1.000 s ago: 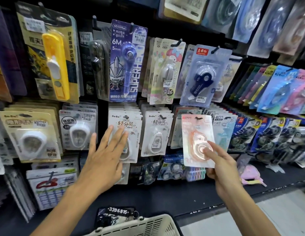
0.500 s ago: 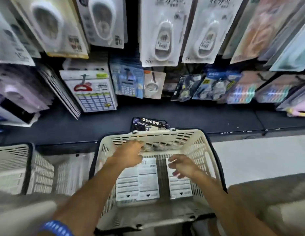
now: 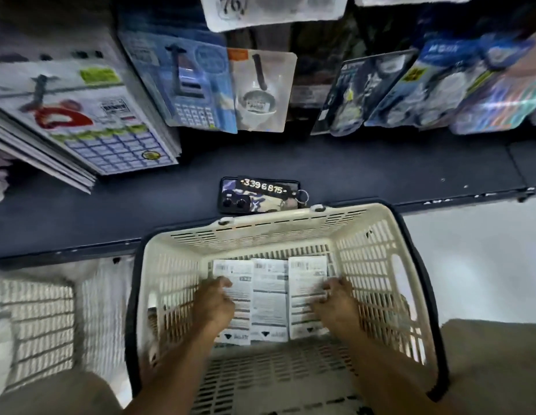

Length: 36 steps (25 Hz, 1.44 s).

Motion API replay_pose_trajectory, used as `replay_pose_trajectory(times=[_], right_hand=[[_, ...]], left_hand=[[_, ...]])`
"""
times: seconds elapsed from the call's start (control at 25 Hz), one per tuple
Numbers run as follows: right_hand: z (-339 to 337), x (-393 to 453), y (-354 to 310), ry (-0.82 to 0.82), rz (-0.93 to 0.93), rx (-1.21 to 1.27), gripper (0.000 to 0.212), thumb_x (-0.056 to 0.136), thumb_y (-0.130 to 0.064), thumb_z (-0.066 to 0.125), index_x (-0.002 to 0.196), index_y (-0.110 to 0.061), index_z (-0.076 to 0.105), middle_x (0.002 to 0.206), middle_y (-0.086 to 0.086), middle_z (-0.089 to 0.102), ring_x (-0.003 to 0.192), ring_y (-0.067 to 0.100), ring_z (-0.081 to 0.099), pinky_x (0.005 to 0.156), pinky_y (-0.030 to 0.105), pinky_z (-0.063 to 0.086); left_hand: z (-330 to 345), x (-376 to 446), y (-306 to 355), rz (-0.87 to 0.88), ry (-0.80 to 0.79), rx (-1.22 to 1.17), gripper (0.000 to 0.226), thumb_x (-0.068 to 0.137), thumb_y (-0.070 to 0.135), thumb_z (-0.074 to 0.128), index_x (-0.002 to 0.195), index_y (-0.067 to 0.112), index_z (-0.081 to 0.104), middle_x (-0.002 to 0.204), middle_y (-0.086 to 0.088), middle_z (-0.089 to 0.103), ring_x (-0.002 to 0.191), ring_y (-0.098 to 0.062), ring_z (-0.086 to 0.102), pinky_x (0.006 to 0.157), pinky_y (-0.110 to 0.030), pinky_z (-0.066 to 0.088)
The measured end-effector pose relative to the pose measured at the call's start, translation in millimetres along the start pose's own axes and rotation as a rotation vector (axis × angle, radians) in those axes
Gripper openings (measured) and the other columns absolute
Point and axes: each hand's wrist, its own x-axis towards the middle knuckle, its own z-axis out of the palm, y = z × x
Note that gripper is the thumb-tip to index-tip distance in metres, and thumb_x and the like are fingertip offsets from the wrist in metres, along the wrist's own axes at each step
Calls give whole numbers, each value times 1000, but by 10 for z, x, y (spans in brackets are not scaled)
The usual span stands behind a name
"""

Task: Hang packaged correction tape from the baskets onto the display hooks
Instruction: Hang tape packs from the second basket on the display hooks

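A cream plastic basket (image 3: 377, 265) stands on the floor below the shelf. On its bottom lie three correction tape packs (image 3: 268, 298) side by side, white printed backs up. My left hand (image 3: 214, 304) is down in the basket with curled fingers on the left pack. My right hand (image 3: 335, 301) has its fingers curled over the right edge of the right pack. Whether either hand has lifted a pack is unclear through the blur. Display packs (image 3: 260, 91) hang on hooks above.
A phone with a number tag (image 3: 257, 194) lies on the dark shelf ledge (image 3: 380, 172) just behind the basket. A second cream basket (image 3: 33, 322) stands to the left. Hanging packs crowd the top of the view. Pale floor (image 3: 470, 265) shows on the right.
My view dropped from the display to the basket. The pink pack is out of my right hand. Both hands went down into the basket and now sit deeper, on the outer packs.
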Motion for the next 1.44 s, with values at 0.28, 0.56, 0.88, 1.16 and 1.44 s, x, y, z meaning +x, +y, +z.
replay_pose_trajectory(times=[0.28,0.56,0.88,1.16,1.44], right_hand=[[70,54,-98,18,130,433,68,65,-11,91,117,-27,49,113,2,66,99,21,67,68,25,56],[227,-18,-271,-135,158,612,48,76,-12,86,119,-15,65,115,4,69,96,16,68,79,28,59],[366,-191,-544,-434,65,784,56,77,-8,84,126,-24,61,115,-6,75,110,15,69,98,35,54],[-42,-374,-587,-615,-41,909,51,77,-7,80,125,-16,67,120,10,73,113,30,69,102,54,51],[-943,-958,-767,-600,-181,590,53,80,-9,81,129,-23,63,128,0,70,116,17,67,102,39,50]], left_hand=[[285,-15,139,-103,18,-195,94,79,24,83,156,21,29,157,-11,37,137,-33,45,104,-38,46],[235,75,43,-256,-97,-558,23,90,23,76,111,16,70,127,-8,70,102,-24,66,94,-36,51],[37,-43,102,-227,-337,-696,57,80,56,74,126,25,65,124,3,72,108,-15,69,98,-38,54],[-53,-349,642,160,-210,-641,73,64,47,88,129,37,53,111,27,71,113,-11,66,86,-17,54],[-486,-799,842,278,-385,-731,102,55,13,98,141,25,44,117,4,76,100,-11,74,91,-37,59]])
